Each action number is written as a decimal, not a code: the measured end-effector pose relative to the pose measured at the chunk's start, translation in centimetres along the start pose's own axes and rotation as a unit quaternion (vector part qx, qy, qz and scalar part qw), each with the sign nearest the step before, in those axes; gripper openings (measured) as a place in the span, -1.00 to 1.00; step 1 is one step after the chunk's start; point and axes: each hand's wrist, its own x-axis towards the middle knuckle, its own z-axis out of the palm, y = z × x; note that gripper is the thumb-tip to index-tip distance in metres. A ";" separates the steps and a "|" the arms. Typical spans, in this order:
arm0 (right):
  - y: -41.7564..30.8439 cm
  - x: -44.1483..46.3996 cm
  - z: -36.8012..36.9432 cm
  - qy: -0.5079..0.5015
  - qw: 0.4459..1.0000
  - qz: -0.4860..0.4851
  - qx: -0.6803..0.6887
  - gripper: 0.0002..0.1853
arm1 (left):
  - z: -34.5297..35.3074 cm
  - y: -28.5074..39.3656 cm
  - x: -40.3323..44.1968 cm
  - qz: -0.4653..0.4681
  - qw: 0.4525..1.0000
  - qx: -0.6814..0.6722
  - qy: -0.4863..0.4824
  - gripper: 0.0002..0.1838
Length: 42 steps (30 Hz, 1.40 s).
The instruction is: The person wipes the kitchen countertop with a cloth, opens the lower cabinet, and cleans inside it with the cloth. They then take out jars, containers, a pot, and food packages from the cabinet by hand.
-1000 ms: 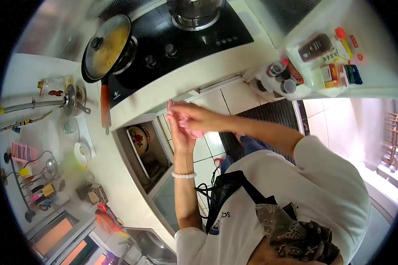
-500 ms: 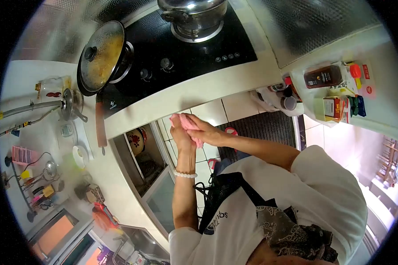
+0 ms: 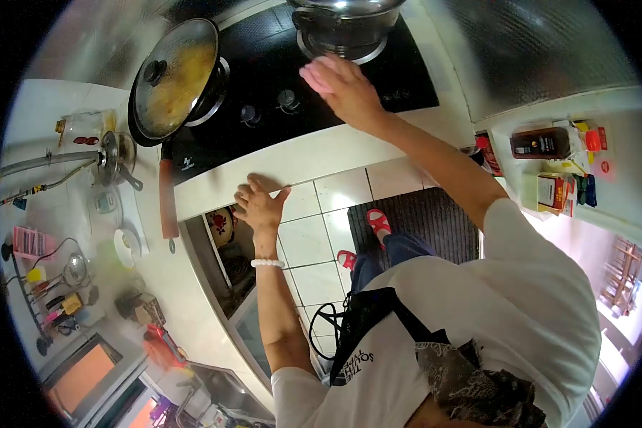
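My right hand (image 3: 349,89) is closed on a folded pink cloth (image 3: 318,74) above the black glass cooktop (image 3: 264,60). It is just in front of a steel pot (image 3: 349,25) on the far burner; whether the cloth touches the glass I cannot tell. My left hand (image 3: 260,207) is empty, with fingers spread, by the front edge of the pale counter (image 3: 264,160). On the left burner stands a wok with a fogged glass lid (image 3: 177,82), yellowish food showing through. Two control knobs (image 3: 250,114) lie between the burners.
A wooden wok handle (image 3: 167,196) sticks out over the left counter. Below the counter a cabinet (image 3: 225,250) stands open. Bottles and boxes fill a shelf (image 3: 549,160) at right. A dark ribbed mat (image 3: 435,228) lies on the tiled floor. A sink (image 3: 225,385) is at lower left.
The hands have parted. My right hand has moved up and right over the cooktop with the pink cloth; my left hand has let go of it, moved left and spread its fingers.
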 end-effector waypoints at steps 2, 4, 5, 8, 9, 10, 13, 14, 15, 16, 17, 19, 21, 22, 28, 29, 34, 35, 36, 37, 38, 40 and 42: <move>3.1 -0.1 4.7 -0.099 0.990 -0.023 -0.101 -0.39 | 0.6 -0.8 0.9 0.010 0.999 0.046 0.024 0.07; 3.9 0.1 6.3 -0.111 0.985 -0.049 -0.124 -0.36 | 0.1 -0.6 1.3 0.014 0.996 0.083 0.036 0.06; 4.2 0.3 7.1 -0.123 0.979 -0.076 -0.145 -0.33 | -0.1 -0.6 1.5 0.013 0.996 0.083 0.033 0.06; 4.8 4.7 8.0 -0.187 0.974 -0.092 -0.091 -0.29 | -0.3 -0.5 1.8 0.010 0.996 0.089 0.027 0.03; 4.5 6.2 8.2 -0.218 0.966 -0.093 -0.102 -0.34 | -0.1 -0.6 1.7 0.008 0.995 0.091 0.025 0.03; 5.0 7.6 9.6 -0.218 0.960 -0.131 -0.119 -0.35 | 0.1 -0.6 1.7 0.011 0.994 0.096 0.042 0.01; 5.7 11.7 13.8 -0.268 0.950 -0.134 -0.083 -0.41 | 0.6 -0.7 1.8 0.022 0.992 0.100 0.080 -0.01; 4.1 12.6 13.1 -0.312 0.938 -0.106 -0.106 -0.44 | 0.8 -0.9 1.4 0.028 0.990 0.097 0.100 -0.01; 2.9 13.2 12.2 -0.351 0.924 -0.075 -0.131 -0.46 | 0.7 -0.9 1.4 0.028 0.990 0.099 0.098 -0.01; 3.5 12.8 12.9 -0.297 0.942 -0.099 -0.121 -0.51 | 0.3 -0.8 1.5 0.024 0.992 0.090 0.082 -0.01; 3.9 12.1 13.0 -0.298 0.942 -0.099 -0.120 -0.51 | 0.1 -0.7 1.4 0.018 0.994 0.079 0.066 -0.01; 5.0 10.7 12.5 -0.252 0.953 -0.143 -0.084 -0.56 | 0.1 -0.7 1.5 0.013 0.995 0.073 0.067 -0.01; 4.6 6.8 10.5 -0.165 0.971 -0.145 -0.092 -0.57 | 0.3 -0.6 1.4 0.012 0.996 0.064 0.064 -0.01; 3.2 5.8 7.7 -0.256 0.955 -0.116 -0.093 -0.54 | 0.6 -0.8 1.4 0.016 0.992 0.086 0.089 -0.02; 4.5 -6.4 -0.1 -0.133 0.979 -0.028 -0.152 -0.51 | 0.9 -1.6 0.9 0.030 0.990 0.086 0.106 -0.08; 5.1 -7.2 -1.5 -0.131 0.985 0.020 -0.108 -0.52 | 1.1 -2.0 0.8 0.029 0.990 0.084 0.106 -0.08; 9.4 -10.7 -5.2 -0.135 0.931 0.101 -0.323 -0.51 | 3.0 -7.7 -2.4 0.143 0.952 -0.235 0.136 -0.48; 8.4 -10.4 -5.3 -0.151 0.932 0.118 -0.309 -0.48 | 3.2 -9.2 -4.4 0.158 0.938 -0.259 0.169 -0.51; 7.2 -10.6 -5.3 -0.159 0.932 0.115 -0.306 -0.48 | 4.0 -10.9 -6.4 0.177 0.946 -0.201 0.185 -0.52; 3.7 -10.8 -5.8 -0.117 0.933 0.071 -0.333 -0.47 | 5.8 -13.1 -8.6 0.170 0.954 -0.190 0.157 -0.52; 0.6 -11.6 -6.0 -0.072 0.931 0.027 -0.358 -0.47 | 8.5 -15.6 -10.7 0.164 0.961 -0.181 0.131 -0.51; -3.3 -14.4 -5.8 -0.041 0.954 0.019 -0.295 -0.49 | 15.9 -21.0 -15.7 0.140 0.982 -0.127 -0.010 -0.51; -4.5 -21.9 -4.1 -0.170 0.972 0.031 -0.163 -0.61 | 21.1 -24.4 -22.0 0.130 0.967 -0.151 -0.162 -0.52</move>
